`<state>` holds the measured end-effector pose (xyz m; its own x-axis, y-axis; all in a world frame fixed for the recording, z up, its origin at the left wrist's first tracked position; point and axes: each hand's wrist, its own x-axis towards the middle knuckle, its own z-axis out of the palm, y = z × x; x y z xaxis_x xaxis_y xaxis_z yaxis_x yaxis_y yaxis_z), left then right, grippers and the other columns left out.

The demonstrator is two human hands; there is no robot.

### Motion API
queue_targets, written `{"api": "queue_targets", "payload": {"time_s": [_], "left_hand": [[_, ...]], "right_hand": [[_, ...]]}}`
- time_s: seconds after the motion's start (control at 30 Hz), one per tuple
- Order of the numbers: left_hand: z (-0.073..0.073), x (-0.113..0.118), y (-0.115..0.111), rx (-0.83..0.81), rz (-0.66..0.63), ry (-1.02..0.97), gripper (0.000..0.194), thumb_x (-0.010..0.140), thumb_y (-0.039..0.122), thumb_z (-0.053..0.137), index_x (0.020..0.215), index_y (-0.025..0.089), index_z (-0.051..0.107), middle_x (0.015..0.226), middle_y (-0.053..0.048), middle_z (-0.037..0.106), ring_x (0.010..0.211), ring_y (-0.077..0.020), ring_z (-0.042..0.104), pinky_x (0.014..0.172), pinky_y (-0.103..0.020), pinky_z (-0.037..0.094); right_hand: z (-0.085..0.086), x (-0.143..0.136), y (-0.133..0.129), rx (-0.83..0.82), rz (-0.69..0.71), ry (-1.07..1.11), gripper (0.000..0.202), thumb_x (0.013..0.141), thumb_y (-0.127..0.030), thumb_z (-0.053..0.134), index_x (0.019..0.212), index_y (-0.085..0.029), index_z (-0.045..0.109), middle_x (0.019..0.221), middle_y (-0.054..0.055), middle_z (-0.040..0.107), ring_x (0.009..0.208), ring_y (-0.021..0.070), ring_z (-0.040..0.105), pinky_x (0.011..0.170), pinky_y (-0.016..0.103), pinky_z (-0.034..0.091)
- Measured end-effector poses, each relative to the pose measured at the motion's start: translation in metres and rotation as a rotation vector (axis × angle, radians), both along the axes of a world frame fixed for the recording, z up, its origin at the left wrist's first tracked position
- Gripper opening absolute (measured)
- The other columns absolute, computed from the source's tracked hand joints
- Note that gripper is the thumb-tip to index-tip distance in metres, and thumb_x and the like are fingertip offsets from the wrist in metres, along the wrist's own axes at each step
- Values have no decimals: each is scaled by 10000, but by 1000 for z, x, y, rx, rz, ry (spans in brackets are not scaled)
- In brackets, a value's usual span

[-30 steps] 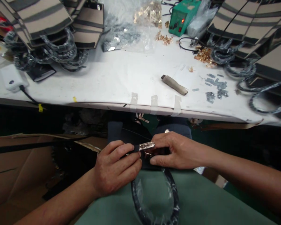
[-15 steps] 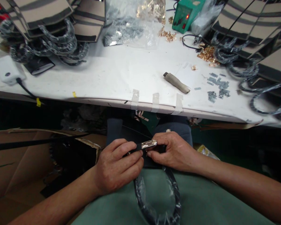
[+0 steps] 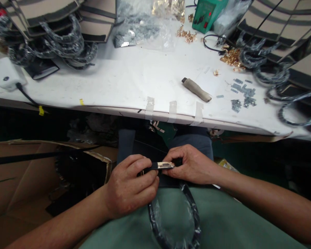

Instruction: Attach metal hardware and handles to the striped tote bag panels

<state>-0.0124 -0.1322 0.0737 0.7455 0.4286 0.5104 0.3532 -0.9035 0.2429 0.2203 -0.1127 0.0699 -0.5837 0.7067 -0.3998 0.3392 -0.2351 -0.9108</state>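
A black strap [image 3: 153, 166] with a shiny gold metal fitting [image 3: 166, 165] on its end is held over the lap. My left hand [image 3: 133, 183] is closed on the strap, fingers wrapped round it. My right hand [image 3: 190, 165] pinches the far end of the gold fitting between thumb and forefinger; a dark piece shows inside its curled fingers. Below both hands a black handle wrapped in clear plastic [image 3: 195, 214] forms a loop on the green cloth [image 3: 223, 214] over the lap.
On the white table [image 3: 106, 83] ahead lie a cloth-wrapped tool [image 3: 197, 90], grey metal plates [image 3: 245, 90], gold fittings [image 3: 232, 57] and a green box [image 3: 204, 15] with a red light. Stacked panels with wrapped handles stand at both sides. An open carton [image 3: 28, 180] is at the left.
The gold fitting has tipped from slanting to nearly level and sits slightly lower. My right hand's fingers have shifted at its end. The view has moved slightly.
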Motion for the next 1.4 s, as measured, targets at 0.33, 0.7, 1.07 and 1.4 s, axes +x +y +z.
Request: {"api": "queue_targets", "payload": {"time_s": [0.33,0.7,1.07,1.4], "left_hand": [[0,0,2,-111,46,-9,95,824,97,722,832,181,679,835,1,736,918,-206,611,837,-397,510],[-3,-3,18,-394,-4,19,216,873,18,545,901,200,658,853,-11,731,897,-175,624,830,-334,498],[13,10,59,-828,194,146,109,876,182,604,877,200,712,852,-12,702,803,-146,637,719,-229,450],[51,30,144,-1093,81,360,244,741,265,677,958,170,731,816,25,710,768,-166,634,668,-220,415]], "right_hand": [[-3,-6,-4,229,16,-47,107,768,-89,659,693,-164,668,708,-32,609,637,86,551,590,202,372],[5,6,-2,375,201,26,215,853,-38,572,897,-196,711,864,1,649,811,122,600,747,228,446],[8,26,25,129,137,160,258,943,-219,482,963,-149,729,948,60,646,884,183,587,812,281,458],[11,44,26,-168,-159,408,619,769,-294,659,1380,-207,613,1234,72,691,1165,300,606,1013,409,454]]}}
